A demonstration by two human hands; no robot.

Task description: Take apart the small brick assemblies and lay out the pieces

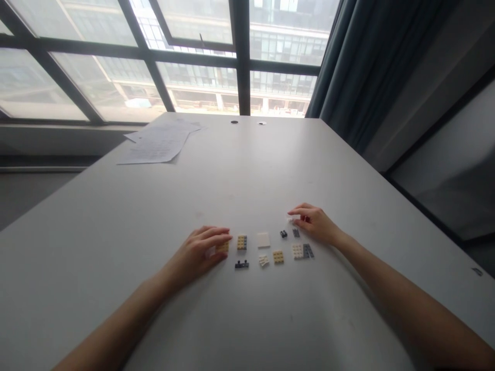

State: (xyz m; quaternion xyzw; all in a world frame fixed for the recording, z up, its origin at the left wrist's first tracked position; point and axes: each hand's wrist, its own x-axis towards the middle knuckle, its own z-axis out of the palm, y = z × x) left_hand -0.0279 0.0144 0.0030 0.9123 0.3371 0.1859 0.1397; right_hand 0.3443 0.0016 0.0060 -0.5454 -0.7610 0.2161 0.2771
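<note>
Several small building bricks lie in loose rows on the white table. My left hand [207,246] rests at the left end, its fingers curved around a yellow brick piece [223,247]. Right of it are a yellow and grey brick [242,242] and a dark piece with two knobs [242,265]. A pale square plate [263,240] lies mid-group, above a white piece [263,260] and a tan brick [278,257]. At the upper right, my right hand [312,221] has thumb and forefinger around a small white piece [291,220], near small dark pieces [296,233].
A cream brick [297,251] and dark grey plates [308,251] lie at the group's lower right. Printed papers [158,144] are at the table's far left. Two round holes sit near the far edge of the table [247,170], with windows beyond and a dark curtain [359,67] right.
</note>
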